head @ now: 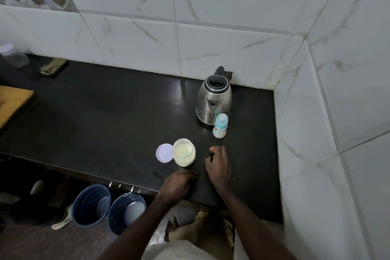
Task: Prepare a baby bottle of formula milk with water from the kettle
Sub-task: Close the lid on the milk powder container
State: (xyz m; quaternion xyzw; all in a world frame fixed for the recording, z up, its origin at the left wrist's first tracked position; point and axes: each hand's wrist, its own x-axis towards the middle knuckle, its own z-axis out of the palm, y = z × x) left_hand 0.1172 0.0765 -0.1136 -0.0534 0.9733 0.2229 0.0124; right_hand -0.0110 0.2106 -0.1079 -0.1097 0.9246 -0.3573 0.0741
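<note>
Your baby bottle (pixel 220 125) stands upright on the black counter (pixel 105 116), cap on, just in front of the steel kettle (pixel 213 101) and touching or nearly touching its base. Nearer to you than the kettle and to its left, the open jar (pixel 184 152) of pale powder sits with its lilac lid (pixel 164 152) lying flat against its left side. Your right hand (pixel 218 165) rests on the counter just right of the jar, fingers loosely curled and holding nothing. Your left hand (pixel 177 183) lies below the jar, also curled and empty. Two blue buckets (pixel 90 205) stand on the floor below the counter edge.
</note>
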